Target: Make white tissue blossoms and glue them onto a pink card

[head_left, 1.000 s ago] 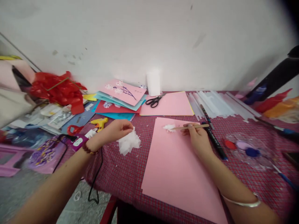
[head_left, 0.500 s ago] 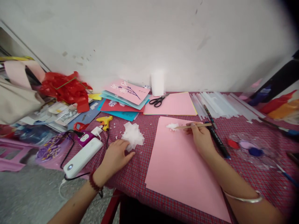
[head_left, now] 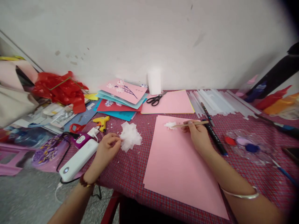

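Note:
Between the fingers of my right hand (head_left: pixel 198 133) is a thin wooden stick (head_left: pixel 198 123), its tip touching a small white tissue tuft (head_left: pixel 170 125) near the top of the pink paper (head_left: pixel 177 165). My left hand (head_left: pixel 109 146) is at the left edge of a pile of white tissue squares (head_left: pixel 131 136), thumb and index finger pinched together. Whether a piece is between those fingertips is too small to make out. Beside my right hand lies a black marker (head_left: pixel 217 140).
Behind are folded cards (head_left: pixel 123 90), black scissors (head_left: pixel 155 99) and more pink paper (head_left: pixel 173 104). Left stand a yellow glue gun (head_left: pixel 102 122) and a white power bank (head_left: pixel 79 160). Glue sticks (head_left: pixel 217 102) and a paint palette (head_left: pixel 247 146) are on the right.
My left hand has drawn back left from over the tissue pile, and its spread fingers have closed into a pinch. My right hand keeps the stick at the tuft. The view has shifted slightly.

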{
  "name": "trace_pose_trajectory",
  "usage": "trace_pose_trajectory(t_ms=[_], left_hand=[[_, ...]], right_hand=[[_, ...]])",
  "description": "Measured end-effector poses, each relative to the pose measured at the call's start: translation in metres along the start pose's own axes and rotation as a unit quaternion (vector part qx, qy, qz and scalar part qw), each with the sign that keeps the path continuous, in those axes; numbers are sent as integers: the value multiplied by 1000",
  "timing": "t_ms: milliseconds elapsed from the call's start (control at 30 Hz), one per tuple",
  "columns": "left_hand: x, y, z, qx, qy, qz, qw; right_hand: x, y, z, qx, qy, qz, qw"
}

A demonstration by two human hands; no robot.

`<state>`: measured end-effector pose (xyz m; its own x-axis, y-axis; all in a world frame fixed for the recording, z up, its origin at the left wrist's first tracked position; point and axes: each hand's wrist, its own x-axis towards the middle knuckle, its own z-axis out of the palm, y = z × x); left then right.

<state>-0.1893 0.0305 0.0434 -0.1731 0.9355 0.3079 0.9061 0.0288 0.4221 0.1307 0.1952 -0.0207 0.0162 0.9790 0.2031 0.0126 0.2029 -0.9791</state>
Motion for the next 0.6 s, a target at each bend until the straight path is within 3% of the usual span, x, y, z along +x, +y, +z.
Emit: trace_pose_trajectory(t_ms=[133, 333, 467, 600], left_hand=[[-2, 13, -2, 16, -56, 13, 998], [-18, 26, 25, 112, -77, 22, 991], [-12, 7, 24, 18, -86, -45, 995], [16, 1, -5, -149, -101, -107, 978]], right_hand=[[1, 0, 0, 4, 1, 0, 1000], [0, -2, 0, -9, -4, -3, 1000], [0, -2, 0, -8, -8, 5, 1000], [1, 1, 1, -3, -2, 11, 1000]])
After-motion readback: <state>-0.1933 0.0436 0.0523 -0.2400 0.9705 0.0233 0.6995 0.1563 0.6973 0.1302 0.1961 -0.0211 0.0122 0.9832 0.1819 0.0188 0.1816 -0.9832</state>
